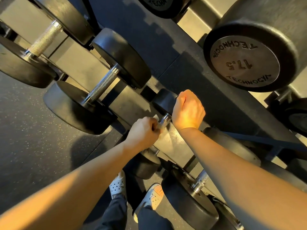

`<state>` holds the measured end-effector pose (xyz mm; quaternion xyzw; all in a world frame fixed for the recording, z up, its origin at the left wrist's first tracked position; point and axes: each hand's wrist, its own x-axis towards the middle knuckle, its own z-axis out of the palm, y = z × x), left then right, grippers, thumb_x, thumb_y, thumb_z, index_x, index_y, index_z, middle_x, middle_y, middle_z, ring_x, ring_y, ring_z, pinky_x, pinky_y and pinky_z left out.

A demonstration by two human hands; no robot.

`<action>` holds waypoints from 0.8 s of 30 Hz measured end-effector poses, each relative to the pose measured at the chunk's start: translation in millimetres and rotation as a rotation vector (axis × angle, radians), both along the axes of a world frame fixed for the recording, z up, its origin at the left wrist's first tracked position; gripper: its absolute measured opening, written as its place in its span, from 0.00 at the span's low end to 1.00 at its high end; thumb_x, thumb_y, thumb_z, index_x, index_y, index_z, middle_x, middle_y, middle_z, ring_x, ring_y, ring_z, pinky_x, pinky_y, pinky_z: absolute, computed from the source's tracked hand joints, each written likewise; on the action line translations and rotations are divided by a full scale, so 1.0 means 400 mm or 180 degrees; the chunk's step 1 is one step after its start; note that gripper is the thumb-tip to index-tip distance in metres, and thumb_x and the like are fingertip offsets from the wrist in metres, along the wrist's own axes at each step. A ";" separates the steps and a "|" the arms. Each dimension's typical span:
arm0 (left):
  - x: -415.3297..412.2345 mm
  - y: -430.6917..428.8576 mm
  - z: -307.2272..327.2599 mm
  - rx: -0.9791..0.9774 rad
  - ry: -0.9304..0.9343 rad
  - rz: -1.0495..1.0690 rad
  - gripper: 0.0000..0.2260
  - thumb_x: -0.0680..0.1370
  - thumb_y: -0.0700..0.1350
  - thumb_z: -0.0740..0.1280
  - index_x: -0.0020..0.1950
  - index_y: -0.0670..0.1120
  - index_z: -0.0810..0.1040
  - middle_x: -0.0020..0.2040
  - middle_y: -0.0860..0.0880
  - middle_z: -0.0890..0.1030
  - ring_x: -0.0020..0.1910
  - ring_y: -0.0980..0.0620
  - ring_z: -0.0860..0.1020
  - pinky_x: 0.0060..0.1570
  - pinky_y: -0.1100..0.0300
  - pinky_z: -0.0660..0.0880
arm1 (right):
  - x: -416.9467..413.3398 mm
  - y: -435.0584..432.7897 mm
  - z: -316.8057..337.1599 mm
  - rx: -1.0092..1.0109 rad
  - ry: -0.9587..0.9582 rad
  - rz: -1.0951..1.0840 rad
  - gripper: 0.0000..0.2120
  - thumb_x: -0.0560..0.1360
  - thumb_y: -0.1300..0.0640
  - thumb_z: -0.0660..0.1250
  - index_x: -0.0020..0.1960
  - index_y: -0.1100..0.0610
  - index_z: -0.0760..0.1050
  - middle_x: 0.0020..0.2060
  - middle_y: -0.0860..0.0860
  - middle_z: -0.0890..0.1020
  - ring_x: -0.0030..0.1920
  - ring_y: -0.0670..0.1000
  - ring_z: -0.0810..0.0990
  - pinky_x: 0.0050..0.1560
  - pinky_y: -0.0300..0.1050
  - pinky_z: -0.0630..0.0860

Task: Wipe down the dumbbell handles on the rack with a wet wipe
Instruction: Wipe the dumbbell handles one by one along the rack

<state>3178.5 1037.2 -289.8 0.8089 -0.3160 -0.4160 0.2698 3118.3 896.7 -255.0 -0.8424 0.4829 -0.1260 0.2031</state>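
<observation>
Wiping 1 handle point(165, 120): left hand point(142, 132) grips the wet wipe point(155, 117) round it, right hand point(188, 110) curled (grip unclear); next likely needs rubbing along it.

A dark rubber floor point(29, 133) flecked with pale specks fills the left of the frame. Plainer dark floor tiles point(149, 39), with a seam between them, show at upper centre. At lower centre a pale clog point(117, 185) with holes in its top stands left of a second clog point(152, 197), whose toe catches warm orange light. Dark trouser legs point(114, 213) run from them to the bottom edge
</observation>
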 end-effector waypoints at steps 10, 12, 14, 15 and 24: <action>0.018 0.034 0.039 0.1016 -0.0701 -0.1488 0.11 0.75 0.53 0.72 0.54 0.51 0.78 0.43 0.54 0.78 0.42 0.54 0.78 0.37 0.60 0.72 | -0.004 0.000 -0.003 -0.0034 -0.0215 -0.0053 0.15 0.83 0.50 0.56 0.40 0.50 0.72 0.31 0.46 0.73 0.33 0.46 0.73 0.34 0.42 0.68; 0.012 0.032 0.044 0.0960 -0.0479 -0.1101 0.10 0.75 0.54 0.73 0.51 0.50 0.82 0.41 0.54 0.80 0.40 0.56 0.79 0.38 0.60 0.75 | -0.005 0.002 0.010 0.0123 -0.0232 -0.0011 0.13 0.84 0.49 0.57 0.43 0.51 0.74 0.35 0.45 0.75 0.36 0.45 0.74 0.36 0.43 0.69; -0.002 0.030 0.056 0.0548 -0.0195 -0.0250 0.10 0.77 0.54 0.73 0.44 0.49 0.83 0.36 0.54 0.78 0.36 0.58 0.76 0.35 0.62 0.70 | -0.029 0.013 0.039 0.0302 -0.0400 -0.0011 0.09 0.83 0.49 0.61 0.53 0.53 0.76 0.47 0.47 0.77 0.47 0.46 0.76 0.47 0.43 0.74; -0.010 0.027 0.065 0.0311 -0.0097 0.0133 0.11 0.77 0.53 0.74 0.41 0.47 0.81 0.34 0.53 0.77 0.34 0.56 0.75 0.35 0.61 0.69 | -0.057 0.032 0.058 0.0219 -0.0549 -0.0033 0.09 0.82 0.49 0.64 0.57 0.53 0.76 0.53 0.48 0.76 0.52 0.46 0.75 0.53 0.42 0.73; -0.059 0.035 0.158 -0.0206 0.1951 0.1586 0.10 0.84 0.39 0.61 0.55 0.38 0.81 0.45 0.41 0.83 0.44 0.45 0.81 0.50 0.54 0.79 | -0.213 0.250 0.009 0.2651 -0.1699 -0.1078 0.07 0.79 0.55 0.70 0.57 0.50 0.82 0.50 0.47 0.84 0.51 0.48 0.84 0.55 0.49 0.82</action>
